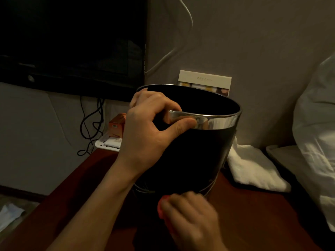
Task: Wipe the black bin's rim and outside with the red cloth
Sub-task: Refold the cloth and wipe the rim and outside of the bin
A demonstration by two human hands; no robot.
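Now your left hand (145,134) pinches the round black metal bin's chrome rim (213,122); your right hand (190,212), blurred at lower centre, clutches the crumpled red cloth (161,209) just below the tilted bin's base.

The black bin (190,151) is seen on the dark red counter (253,214), tilted a little. Its shiny metal rim (217,122) is gripped by the left hand (150,129), with the fingers inside and the thumb pressed on the outside. The red cloth (161,209) is held by the blurred right hand (188,216) near the bin's base. A white towel (253,169) is lying to the right of the bin, and a dark screen (72,42) is mounted on the wall.
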